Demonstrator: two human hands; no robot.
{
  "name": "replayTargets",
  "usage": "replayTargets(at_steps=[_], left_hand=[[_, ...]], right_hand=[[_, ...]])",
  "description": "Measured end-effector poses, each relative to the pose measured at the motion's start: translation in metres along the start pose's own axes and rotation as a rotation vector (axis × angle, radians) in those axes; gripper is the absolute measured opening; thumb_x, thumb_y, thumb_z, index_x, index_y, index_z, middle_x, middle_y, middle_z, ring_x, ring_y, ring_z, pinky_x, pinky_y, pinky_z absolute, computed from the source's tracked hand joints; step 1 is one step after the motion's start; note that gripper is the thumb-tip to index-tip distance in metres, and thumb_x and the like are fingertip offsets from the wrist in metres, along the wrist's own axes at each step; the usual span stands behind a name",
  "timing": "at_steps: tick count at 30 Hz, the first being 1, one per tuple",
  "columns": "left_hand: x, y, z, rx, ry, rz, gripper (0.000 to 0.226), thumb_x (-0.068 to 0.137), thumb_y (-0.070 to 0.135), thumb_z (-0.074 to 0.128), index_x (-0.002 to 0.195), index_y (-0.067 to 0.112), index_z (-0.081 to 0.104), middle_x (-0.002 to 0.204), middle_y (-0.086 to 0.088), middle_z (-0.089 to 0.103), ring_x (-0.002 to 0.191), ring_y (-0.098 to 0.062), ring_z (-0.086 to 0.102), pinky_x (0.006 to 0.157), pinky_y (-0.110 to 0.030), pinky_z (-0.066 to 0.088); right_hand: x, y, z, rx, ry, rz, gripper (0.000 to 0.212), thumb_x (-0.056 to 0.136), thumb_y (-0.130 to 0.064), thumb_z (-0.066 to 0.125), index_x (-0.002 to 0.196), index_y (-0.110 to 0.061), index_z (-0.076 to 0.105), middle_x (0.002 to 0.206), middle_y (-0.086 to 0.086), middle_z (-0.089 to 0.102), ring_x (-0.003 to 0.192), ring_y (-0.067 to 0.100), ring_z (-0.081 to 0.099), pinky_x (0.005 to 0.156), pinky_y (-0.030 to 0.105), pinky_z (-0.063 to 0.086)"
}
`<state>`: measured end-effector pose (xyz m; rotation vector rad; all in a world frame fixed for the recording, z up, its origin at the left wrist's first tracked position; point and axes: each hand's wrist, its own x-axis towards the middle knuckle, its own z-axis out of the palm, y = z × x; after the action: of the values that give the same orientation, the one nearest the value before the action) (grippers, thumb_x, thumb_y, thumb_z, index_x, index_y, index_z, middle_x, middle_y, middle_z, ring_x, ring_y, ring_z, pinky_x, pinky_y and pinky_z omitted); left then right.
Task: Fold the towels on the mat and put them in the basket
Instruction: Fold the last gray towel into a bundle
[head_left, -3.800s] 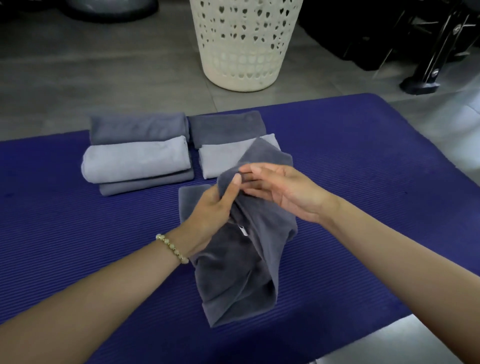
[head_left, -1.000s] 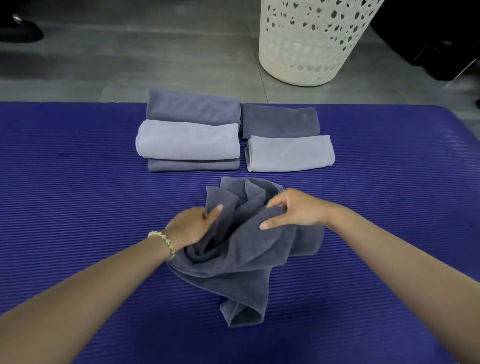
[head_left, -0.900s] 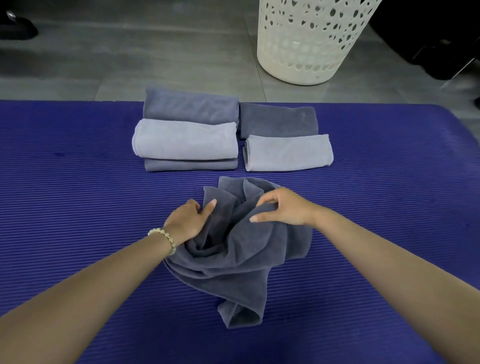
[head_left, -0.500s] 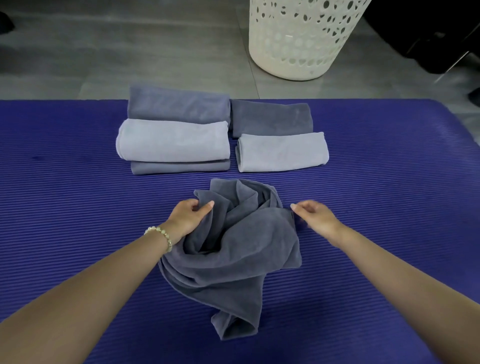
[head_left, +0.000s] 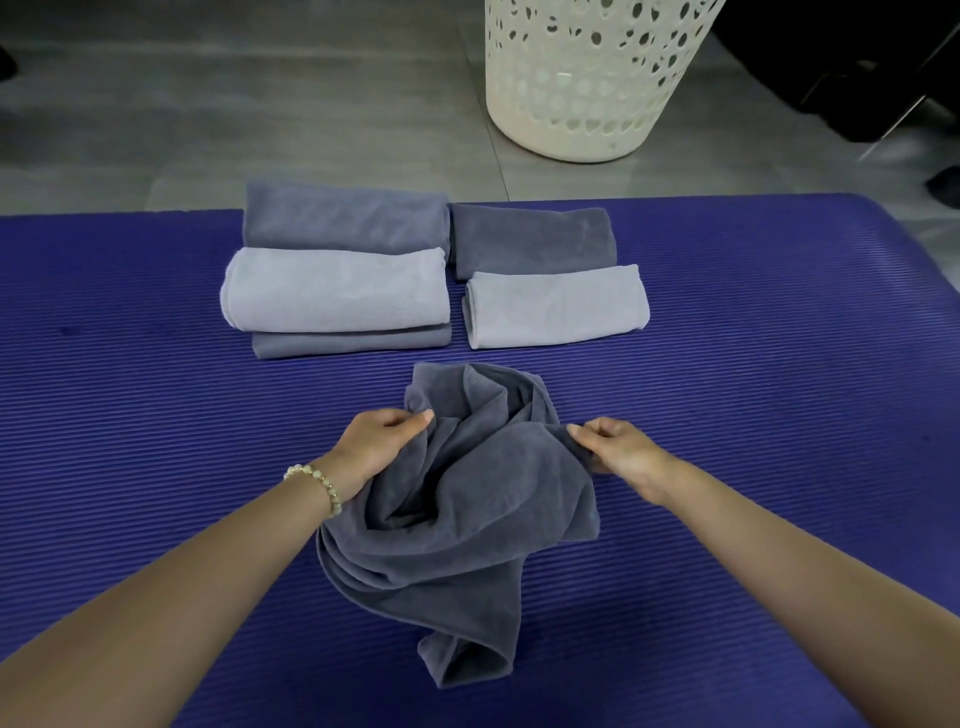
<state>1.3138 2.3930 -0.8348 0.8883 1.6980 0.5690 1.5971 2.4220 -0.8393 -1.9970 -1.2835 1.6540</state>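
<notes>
- Towel (head_left: 467, 519), dark grey, lies crumpled in a heap in the middle of the blue ribbed mat (head_left: 779, 415). One twisted end trails toward the person.
- At the heap's upper left the left hand (head_left: 379, 447) grasps the cloth, fingers curled into the folds and thumb laid along the top.
- At the heap's right edge the right hand (head_left: 618, 452) pinches the hem between thumb and fingertips, the other fingers curled under.
- A bracelet (head_left: 317, 483) of pale beads sits on the left wrist, just beside the cloth.
- Beyond the heap, a little apart from it, is the left pile (head_left: 332, 291). Its pale folded towel lies on blue-grey cloth (head_left: 343, 215) that shows behind and in front of it. Whether that cloth is one towel or two I cannot tell.
- Just right of that pile lies a dark folded towel (head_left: 530, 236). A pale folded towel (head_left: 556, 306) in front of it overlaps its near edge.
- A white basket (head_left: 587, 78) with punched holes stands on the grey floor (head_left: 260, 104) past the mat's far edge, right of centre. Its top is cut off by the frame, so its inside is hidden.
</notes>
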Motion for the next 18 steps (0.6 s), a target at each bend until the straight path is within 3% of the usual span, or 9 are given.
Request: replayTargets(at_steps=[4,7,10,12,15,18], left_hand=[[-0.01,0.006,-0.01,-0.133,-0.034,0.024,0.029,0.09,0.042,0.061,0.103,0.019,0.072,0.094,0.003,0.073,0.091,-0.007,0.067,0.076,-0.016,0.05],[-0.021,0.017,-0.016,-0.255,-0.075,0.033,0.034,0.091,0.044,0.058,0.11,0.018,0.07,0.104,-0.001,0.073,0.098,-0.012,0.067,0.093,-0.027,0.05],[-0.037,0.032,-0.016,-0.3,-0.147,0.111,0.032,0.095,0.04,0.053,0.108,0.017,0.07,0.105,-0.003,0.074,0.1,-0.016,0.068,0.094,-0.03,0.051],[-0.05,0.042,-0.014,-0.336,-0.228,0.154,0.036,0.097,0.037,0.049,0.112,0.011,0.068,0.107,-0.01,0.072,0.104,-0.022,0.067,0.094,-0.033,0.052],[-0.068,0.054,-0.011,-0.355,-0.332,0.206,0.039,0.098,0.035,0.045,0.115,0.006,0.065,0.11,-0.014,0.07,0.102,-0.023,0.067,0.086,-0.027,0.056],[-0.085,0.067,-0.01,-0.341,-0.368,0.243,0.036,0.098,0.037,0.044,0.111,0.014,0.068,0.106,-0.006,0.073,0.099,-0.015,0.069,0.079,-0.02,0.055]], right_hand=[[-0.015,-0.012,-0.005,0.211,0.015,-0.044,0.027,0.089,-0.03,0.066,0.097,-0.005,0.061,0.099,0.014,0.065,0.09,0.022,0.063,0.089,0.035,0.054],[-0.044,-0.045,-0.011,0.471,-0.157,-0.162,0.044,0.075,-0.036,0.074,0.106,-0.005,0.067,0.104,0.01,0.069,0.102,0.021,0.062,0.084,0.028,0.056],[-0.09,-0.09,-0.013,0.34,-0.494,-0.372,0.03,0.065,-0.046,0.076,0.081,-0.021,0.075,0.08,-0.003,0.071,0.078,0.008,0.066,0.066,0.02,0.053],[-0.112,-0.117,-0.006,0.207,-0.606,-0.454,0.016,0.072,-0.036,0.066,0.071,-0.023,0.075,0.069,-0.009,0.069,0.066,0.002,0.064,0.061,0.015,0.049],[-0.109,-0.134,0.013,0.157,-0.445,-0.559,0.012,0.084,-0.016,0.059,0.081,-0.011,0.07,0.072,-0.01,0.072,0.071,-0.002,0.065,0.064,0.01,0.047],[-0.095,-0.131,0.031,0.265,-0.252,-0.589,0.009,0.087,-0.013,0.062,0.083,-0.013,0.071,0.076,-0.011,0.072,0.076,-0.002,0.064,0.071,0.013,0.049]])
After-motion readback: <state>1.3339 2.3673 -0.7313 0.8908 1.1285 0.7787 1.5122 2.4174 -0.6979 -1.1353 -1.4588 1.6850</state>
